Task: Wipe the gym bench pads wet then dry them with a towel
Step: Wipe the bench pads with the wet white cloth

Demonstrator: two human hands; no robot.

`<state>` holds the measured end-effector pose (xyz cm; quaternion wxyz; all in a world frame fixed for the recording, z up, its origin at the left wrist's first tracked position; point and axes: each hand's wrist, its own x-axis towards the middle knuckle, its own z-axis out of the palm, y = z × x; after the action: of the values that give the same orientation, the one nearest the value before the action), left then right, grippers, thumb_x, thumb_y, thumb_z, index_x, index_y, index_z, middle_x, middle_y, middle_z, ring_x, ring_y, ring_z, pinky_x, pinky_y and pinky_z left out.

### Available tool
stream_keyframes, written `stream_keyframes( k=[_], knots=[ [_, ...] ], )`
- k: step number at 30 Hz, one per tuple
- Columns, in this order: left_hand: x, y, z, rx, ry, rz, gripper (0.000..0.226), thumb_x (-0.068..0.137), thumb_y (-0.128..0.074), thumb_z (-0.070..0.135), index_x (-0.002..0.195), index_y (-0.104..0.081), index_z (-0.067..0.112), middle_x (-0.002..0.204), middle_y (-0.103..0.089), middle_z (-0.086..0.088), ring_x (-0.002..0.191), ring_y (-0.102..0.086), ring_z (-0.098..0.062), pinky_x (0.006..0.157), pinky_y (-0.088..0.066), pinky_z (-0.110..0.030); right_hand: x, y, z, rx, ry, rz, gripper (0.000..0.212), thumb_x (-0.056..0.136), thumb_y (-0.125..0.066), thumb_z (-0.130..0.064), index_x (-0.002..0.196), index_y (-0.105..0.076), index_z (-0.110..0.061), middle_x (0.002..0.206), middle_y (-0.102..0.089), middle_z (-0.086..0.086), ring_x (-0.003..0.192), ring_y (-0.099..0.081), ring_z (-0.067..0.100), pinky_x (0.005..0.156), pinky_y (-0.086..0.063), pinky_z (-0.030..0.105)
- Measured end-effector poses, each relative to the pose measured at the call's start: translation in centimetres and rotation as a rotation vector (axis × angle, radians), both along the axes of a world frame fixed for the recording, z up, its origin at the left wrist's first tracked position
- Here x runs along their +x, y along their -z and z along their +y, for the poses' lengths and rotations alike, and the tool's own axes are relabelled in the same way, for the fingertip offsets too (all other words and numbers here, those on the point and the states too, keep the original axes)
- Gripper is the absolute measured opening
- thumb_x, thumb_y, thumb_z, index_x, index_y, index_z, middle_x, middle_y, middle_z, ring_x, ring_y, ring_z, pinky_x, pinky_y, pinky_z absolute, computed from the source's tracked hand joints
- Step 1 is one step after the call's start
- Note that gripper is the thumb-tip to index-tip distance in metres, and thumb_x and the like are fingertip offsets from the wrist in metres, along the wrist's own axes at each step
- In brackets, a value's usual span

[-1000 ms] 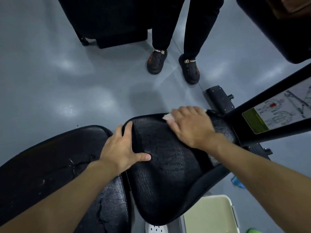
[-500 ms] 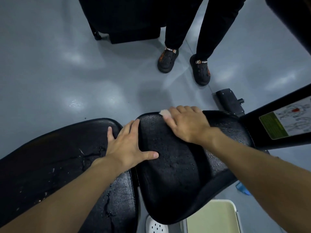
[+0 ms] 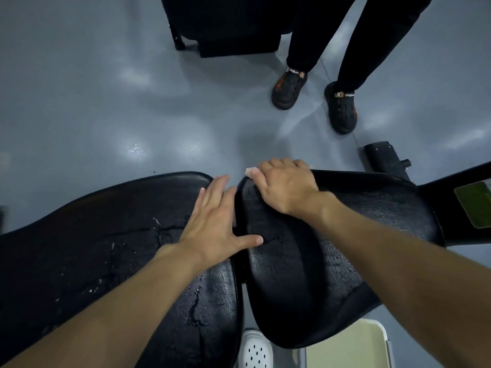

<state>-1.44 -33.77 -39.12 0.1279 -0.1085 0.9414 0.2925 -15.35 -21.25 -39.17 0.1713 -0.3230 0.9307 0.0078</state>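
Earlier, the left hand (image 3: 215, 224) gripped the rim of the right bench pad (image 3: 305, 274); at this moment it lay flat, fingers straight and slightly apart, across the gap to the cracked left bench pad (image 3: 106, 248), thumb on the right pad. The right hand (image 3: 285, 185) pressed a white cloth (image 3: 251, 171) on that pad's far left corner, fingers together, curled over it.

Two black bench pads, cracked pad (image 3: 93, 248) at 8 o'clock, curved pad (image 3: 292, 288) at 5 o'clock, two hands, left hand (image 3: 215, 221), right hand (image 3: 285, 187), one pale cloth (image 3: 251, 171), two black clogs (image 3: 289, 88) at 1 o'clock, one white clog (image 3: 255, 349) at 6 o'clock.
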Motion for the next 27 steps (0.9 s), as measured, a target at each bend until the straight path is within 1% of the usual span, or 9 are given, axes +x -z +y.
stream_keyframes(
  k=[2, 5, 9, 13, 16, 18, 21, 23, 27],
  knots=[
    [0.8, -0.1, -1.0, 0.042, -0.066, -0.006, 0.117, 0.070, -0.072, 0.068, 0.155, -0.010, 0.016, 0.161, 0.014, 0.010, 0.149, 0.013, -0.010, 0.122, -0.006, -0.033, -0.4, 0.2, 0.1, 0.021, 0.013, 0.027, 0.054, 0.104, -0.014, -0.046, 0.129, -0.055, -0.023, 0.132, -0.054, 0.005, 0.125, -0.045, 0.026, 0.107, -0.029, 0.047],
    [1.5, -0.1, -1.7, 0.065, -0.105, -0.036, 0.104, 0.082, -0.069, 0.054, 0.156, -0.008, 0.012, 0.163, 0.011, 0.009, 0.149, 0.012, -0.006, 0.119, -0.003, -0.024, 0.6, 0.8, -1.2, 0.117, -0.015, 0.124, 0.046, 0.102, -0.021, -0.040, 0.124, -0.056, -0.019, 0.127, -0.055, 0.007, 0.119, -0.047, 0.029, 0.102, -0.032, 0.048],
    [1.8, -0.4, -2.3, 0.143, -0.156, -0.026, 0.070, 0.095, -0.053, 0.024, 0.155, -0.020, 0.010, 0.164, -0.001, 0.008, 0.149, 0.002, -0.003, 0.118, -0.003, -0.019, 0.9, 0.5, -2.6, 0.066, -0.183, 0.047, 0.041, 0.101, -0.027, -0.038, 0.125, -0.057, -0.021, 0.130, -0.056, 0.003, 0.121, -0.049, 0.027, 0.102, -0.031, 0.046],
    [2.9, 0.0, -2.6, 0.148, -0.131, -0.023, 0.066, 0.095, -0.047, 0.009, 0.155, -0.019, 0.009, 0.164, -0.003, 0.008, 0.150, -0.002, -0.005, 0.121, -0.008, -0.022, 1.8, -0.5, -5.2, 0.257, -0.458, 0.013, 0.045, 0.100, -0.029, -0.040, 0.118, -0.064, -0.019, 0.126, -0.059, 0.004, 0.121, -0.048, 0.027, 0.105, -0.030, 0.050],
    [4.2, 0.2, -2.5, 0.112, -0.084, -0.030, 0.067, 0.097, -0.045, 0.009, 0.156, -0.013, 0.011, 0.164, 0.003, 0.009, 0.148, 0.006, -0.001, 0.115, 0.000, -0.013, 4.2, 0.3, -3.6, 0.200, -0.675, 0.140, 0.053, 0.096, -0.025, -0.039, 0.110, -0.069, -0.013, 0.112, -0.064, 0.004, 0.114, -0.051, 0.028, 0.114, -0.025, 0.052],
    [4.7, 0.3, -2.6, 0.097, -0.054, -0.044, 0.069, 0.099, -0.046, 0.015, 0.157, -0.009, 0.011, 0.164, 0.007, 0.009, 0.147, 0.011, 0.001, 0.116, 0.002, -0.014, 4.5, 0.1, -2.5, 0.169, -0.705, 0.133, 0.058, 0.092, -0.021, -0.039, 0.104, -0.072, -0.014, 0.105, -0.066, 0.003, 0.113, -0.053, 0.028, 0.116, -0.023, 0.049],
    [4.6, 0.4, -2.7, 0.055, -0.029, -0.044, 0.075, 0.100, -0.049, 0.030, 0.157, -0.004, 0.010, 0.164, 0.011, 0.007, 0.147, 0.015, -0.001, 0.117, 0.004, -0.016, 3.2, -0.1, -3.7, 0.237, -0.589, 0.103, 0.048, 0.097, -0.026, -0.042, 0.124, -0.057, -0.017, 0.125, -0.060, 0.005, 0.127, -0.046, 0.026, 0.117, -0.019, 0.049],
    [4.7, 0.4, -2.5, 0.051, -0.017, -0.060, 0.082, 0.098, -0.051, 0.041, 0.156, -0.001, 0.010, 0.164, 0.015, 0.006, 0.147, 0.017, -0.002, 0.117, 0.005, -0.018, 3.1, -0.5, -4.8, 0.272, -0.462, 0.110, 0.050, 0.098, -0.027, -0.043, 0.132, -0.046, -0.011, 0.129, -0.057, 0.010, 0.126, -0.046, 0.030, 0.115, -0.023, 0.050],
    [5.9, 0.5, -2.4, 0.012, 0.014, -0.097, 0.098, 0.091, -0.056, 0.054, 0.156, 0.004, 0.013, 0.162, 0.020, 0.007, 0.147, 0.020, -0.004, 0.119, 0.002, -0.023, 5.4, 0.2, -3.1, 0.291, -0.578, 0.218, 0.065, 0.091, -0.014, -0.040, 0.116, -0.064, -0.008, 0.119, -0.061, 0.011, 0.125, -0.044, 0.034, 0.115, -0.021, 0.055]
  ],
)
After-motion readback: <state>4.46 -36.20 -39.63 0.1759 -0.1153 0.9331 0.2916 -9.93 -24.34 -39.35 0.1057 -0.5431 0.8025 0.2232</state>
